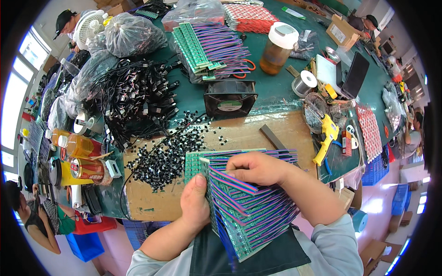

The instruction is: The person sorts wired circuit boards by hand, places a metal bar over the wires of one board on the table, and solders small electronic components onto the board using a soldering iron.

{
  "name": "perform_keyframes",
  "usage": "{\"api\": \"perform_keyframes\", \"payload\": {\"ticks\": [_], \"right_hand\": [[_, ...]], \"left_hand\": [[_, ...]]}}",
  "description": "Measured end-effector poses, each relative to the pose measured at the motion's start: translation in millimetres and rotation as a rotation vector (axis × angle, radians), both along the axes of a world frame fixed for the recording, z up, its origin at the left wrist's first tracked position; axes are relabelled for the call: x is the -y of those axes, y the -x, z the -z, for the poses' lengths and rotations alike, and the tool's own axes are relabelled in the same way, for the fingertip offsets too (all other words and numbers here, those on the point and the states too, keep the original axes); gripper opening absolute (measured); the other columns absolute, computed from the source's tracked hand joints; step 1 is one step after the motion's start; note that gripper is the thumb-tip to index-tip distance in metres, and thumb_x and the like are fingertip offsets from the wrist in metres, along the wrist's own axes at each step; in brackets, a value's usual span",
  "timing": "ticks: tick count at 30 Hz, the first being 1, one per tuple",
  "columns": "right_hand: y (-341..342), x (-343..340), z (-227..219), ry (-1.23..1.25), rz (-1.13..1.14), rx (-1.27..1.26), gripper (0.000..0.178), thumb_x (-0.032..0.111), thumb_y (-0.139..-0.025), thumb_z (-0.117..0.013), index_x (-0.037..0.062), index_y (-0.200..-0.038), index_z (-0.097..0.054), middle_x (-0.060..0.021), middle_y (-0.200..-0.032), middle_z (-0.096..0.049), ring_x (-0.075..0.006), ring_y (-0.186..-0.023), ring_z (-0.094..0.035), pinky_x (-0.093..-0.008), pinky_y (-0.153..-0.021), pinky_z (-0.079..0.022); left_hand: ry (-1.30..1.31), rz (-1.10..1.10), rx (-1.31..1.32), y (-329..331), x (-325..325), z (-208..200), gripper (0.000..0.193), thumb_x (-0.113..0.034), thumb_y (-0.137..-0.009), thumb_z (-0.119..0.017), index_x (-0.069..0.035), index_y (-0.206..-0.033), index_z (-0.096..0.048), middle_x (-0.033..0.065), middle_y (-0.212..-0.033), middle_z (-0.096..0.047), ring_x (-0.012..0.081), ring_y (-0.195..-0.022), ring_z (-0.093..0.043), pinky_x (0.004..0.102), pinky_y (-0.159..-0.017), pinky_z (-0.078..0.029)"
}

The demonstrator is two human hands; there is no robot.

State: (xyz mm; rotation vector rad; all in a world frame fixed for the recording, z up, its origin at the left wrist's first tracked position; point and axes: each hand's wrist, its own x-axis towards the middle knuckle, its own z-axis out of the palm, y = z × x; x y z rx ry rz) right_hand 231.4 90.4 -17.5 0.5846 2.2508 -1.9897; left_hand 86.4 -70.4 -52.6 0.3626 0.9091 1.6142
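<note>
My left hand (195,200) grips the left edge of a green circuit board panel (242,247), thumb up, and the panel tilts over the table's front edge toward my lap. Rows of purple, blue and red ribbon wires (264,224) stick out from it to the right. My right hand (254,168) is closed over the wires near the panel's upper end, its fingertips partly hidden among them. Behind both hands, another green panel (191,166) with wires lies on the brown work board (161,206). Small black connectors (161,161) lie heaped left of it.
Beyond the work board stands a black fan (230,99), with stacked wired panels (193,48) behind it. Black cables (138,99) pile up at left, near bottles and a can (87,169). A yellow glue gun (326,138) and solder spool (304,83) are at right.
</note>
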Motion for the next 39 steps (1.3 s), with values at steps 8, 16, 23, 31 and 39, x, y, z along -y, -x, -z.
{"api": "perform_keyframes", "payload": {"ticks": [8, 16, 23, 31, 39], "right_hand": [[-33, -22, -46, -0.296, 0.252, 0.084, 0.031, 0.036, -0.094, -0.063, 0.0046, -0.092, -0.063, -0.0051, -0.077, -0.060, -0.0129, -0.074, -0.055, -0.0302, -0.069, -0.046], [-18, -18, -79, -0.560, 0.247, 0.095, 0.033, 0.038, -0.092, -0.063, 0.0058, -0.092, -0.066, -0.0145, -0.078, -0.065, -0.0298, -0.074, -0.064, -0.0393, -0.066, -0.048], [6, -8, -67, -0.831, 0.157, 0.175, 0.038, 0.045, -0.092, -0.056, 0.0078, -0.093, -0.064, -0.0180, -0.085, -0.068, -0.0396, -0.081, -0.065, -0.0491, -0.071, -0.050], [7, -5, -53, -0.632, 0.202, 0.028, 0.038, 0.046, -0.090, -0.061, 0.0077, -0.089, -0.063, -0.0155, -0.082, -0.067, -0.0384, -0.078, -0.064, -0.0457, -0.068, -0.050], [5, -2, -17, -0.200, 0.234, -0.199, 0.044, 0.047, -0.095, -0.057, 0.0040, -0.089, -0.062, -0.0069, -0.077, -0.060, -0.0161, -0.074, -0.057, -0.0318, -0.069, -0.046]], "left_hand": [[0.188, -0.178, -0.372, 83, -12, 4, 0.033, -0.027, -0.103, -0.046, 0.002, -0.109, -0.063, 0.0105, -0.098, -0.070, 0.0174, -0.085, -0.067, 0.0306, -0.080, -0.054], [0.170, 0.039, -0.309, 47, -25, 3, 0.036, -0.031, -0.104, -0.048, 0.002, -0.106, -0.063, 0.0049, -0.099, -0.066, 0.0099, -0.089, -0.059, 0.0261, -0.082, -0.047], [0.085, 0.140, -0.202, 17, -17, -16, 0.034, -0.028, -0.105, -0.044, -0.001, -0.119, -0.058, 0.0052, -0.110, -0.063, 0.0102, -0.096, -0.056, 0.0266, -0.085, -0.046], [-0.067, 0.170, -0.354, 8, -14, -22, 0.032, -0.023, -0.104, -0.047, 0.001, -0.123, -0.054, 0.0069, -0.112, -0.064, 0.0125, -0.098, -0.061, 0.0290, -0.087, -0.050], [-0.124, 0.204, -0.015, 4, -15, -23, 0.039, -0.027, -0.102, -0.050, 0.002, -0.127, -0.053, 0.0086, -0.117, -0.064, 0.0154, -0.107, -0.059, 0.0326, -0.093, -0.047]]}}
